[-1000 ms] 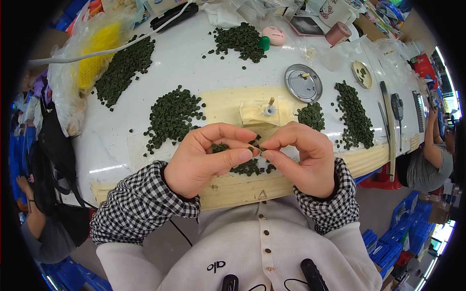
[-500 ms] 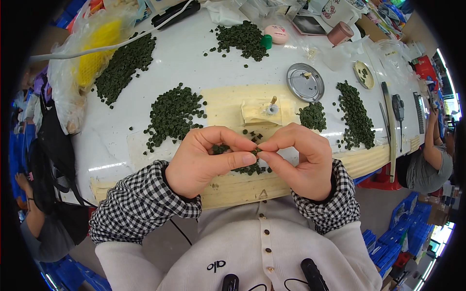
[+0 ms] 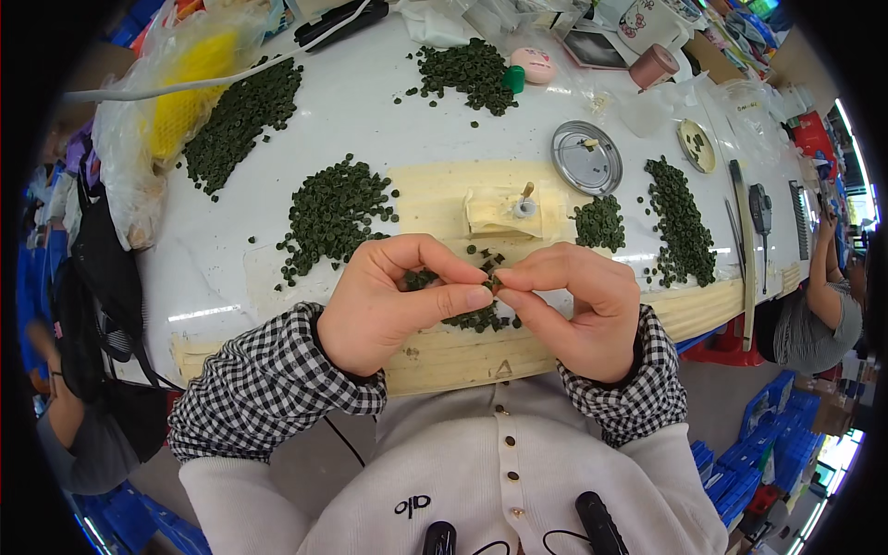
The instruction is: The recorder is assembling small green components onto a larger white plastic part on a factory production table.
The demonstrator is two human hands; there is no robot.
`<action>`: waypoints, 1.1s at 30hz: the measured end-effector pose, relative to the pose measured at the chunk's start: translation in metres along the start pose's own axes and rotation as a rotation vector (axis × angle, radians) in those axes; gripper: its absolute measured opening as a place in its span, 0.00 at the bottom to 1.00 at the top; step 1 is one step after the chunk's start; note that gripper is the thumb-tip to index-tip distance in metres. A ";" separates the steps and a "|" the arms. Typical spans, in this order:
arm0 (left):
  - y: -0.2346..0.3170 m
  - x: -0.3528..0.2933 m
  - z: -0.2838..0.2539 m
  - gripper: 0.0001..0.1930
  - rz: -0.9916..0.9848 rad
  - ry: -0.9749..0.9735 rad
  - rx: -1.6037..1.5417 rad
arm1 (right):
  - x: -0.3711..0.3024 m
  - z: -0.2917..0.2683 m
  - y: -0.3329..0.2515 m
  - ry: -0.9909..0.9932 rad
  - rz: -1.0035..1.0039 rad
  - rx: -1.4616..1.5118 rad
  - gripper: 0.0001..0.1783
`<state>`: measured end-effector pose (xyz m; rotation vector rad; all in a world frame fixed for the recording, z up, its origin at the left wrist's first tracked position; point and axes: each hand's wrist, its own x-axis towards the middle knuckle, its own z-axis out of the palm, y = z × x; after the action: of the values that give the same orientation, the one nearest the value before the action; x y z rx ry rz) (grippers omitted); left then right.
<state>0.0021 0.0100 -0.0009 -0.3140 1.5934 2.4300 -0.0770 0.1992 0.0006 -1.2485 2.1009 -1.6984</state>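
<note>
My left hand and my right hand meet over the near edge of the table, thumb and forefinger pinched on each. A tiny dark green piece sits between the fingertips, mostly hidden by them. Beneath the hands lies a small heap of dark green round pieces, partly covered by my fingers. Just beyond stands a tape-covered block with a small metal cylinder and a brown peg on it.
Larger heaps of green pieces lie left, at the back and on the right. A round metal lid is beyond the block. A white cable crosses back left; a rotary tool lies right. People sit at both sides.
My right hand has shifted slightly right and down, and its fingertips have drawn a little apart from the left ones. The whole view has shifted slightly.
</note>
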 end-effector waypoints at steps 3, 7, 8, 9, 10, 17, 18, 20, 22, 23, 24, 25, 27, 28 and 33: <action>-0.006 0.000 -0.003 0.06 0.112 0.020 0.097 | -0.001 0.001 0.001 -0.010 0.003 -0.010 0.12; -0.006 0.000 -0.003 0.05 0.106 0.039 0.085 | -0.002 0.001 0.001 -0.025 -0.038 -0.068 0.14; -0.006 0.000 -0.003 0.05 0.112 0.049 0.098 | -0.002 0.001 0.001 -0.023 -0.069 -0.094 0.14; -0.005 0.000 -0.003 0.05 0.118 0.058 0.111 | -0.002 0.002 0.000 -0.021 -0.101 -0.119 0.14; -0.004 0.000 -0.003 0.05 0.112 0.063 0.150 | -0.002 0.002 0.002 -0.021 -0.119 -0.127 0.14; -0.001 -0.001 -0.002 0.06 0.180 0.088 0.149 | -0.002 0.003 0.003 -0.030 -0.136 -0.133 0.16; -0.001 -0.001 -0.001 0.06 0.205 0.092 0.142 | -0.002 0.003 0.003 -0.032 -0.126 -0.123 0.17; -0.001 0.000 -0.004 0.06 0.179 0.073 0.142 | -0.002 0.003 0.003 -0.028 -0.122 -0.114 0.17; -0.001 0.001 -0.004 0.06 0.173 0.075 0.170 | -0.002 0.003 0.003 -0.024 -0.116 -0.105 0.17; -0.002 0.001 -0.004 0.06 0.179 0.087 0.197 | -0.003 0.003 0.004 -0.022 -0.111 -0.101 0.17; -0.002 0.001 -0.004 0.06 0.186 0.098 0.225 | -0.003 0.003 0.004 -0.019 -0.106 -0.096 0.17; -0.003 0.000 -0.004 0.06 0.206 0.102 0.255 | -0.003 0.003 0.003 -0.020 -0.094 -0.095 0.17; -0.004 0.000 -0.004 0.07 0.248 0.110 0.315 | -0.003 0.002 0.002 -0.023 -0.070 -0.091 0.17; -0.004 0.000 -0.004 0.07 0.257 0.111 0.326 | -0.003 0.001 0.002 -0.027 -0.070 -0.098 0.17; -0.005 0.000 -0.004 0.07 0.314 0.110 0.347 | -0.003 0.001 0.002 -0.041 -0.064 -0.107 0.17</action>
<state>0.0038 0.0078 -0.0069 -0.1473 2.2177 2.3142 -0.0755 0.2004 -0.0024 -1.3827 2.1755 -1.5898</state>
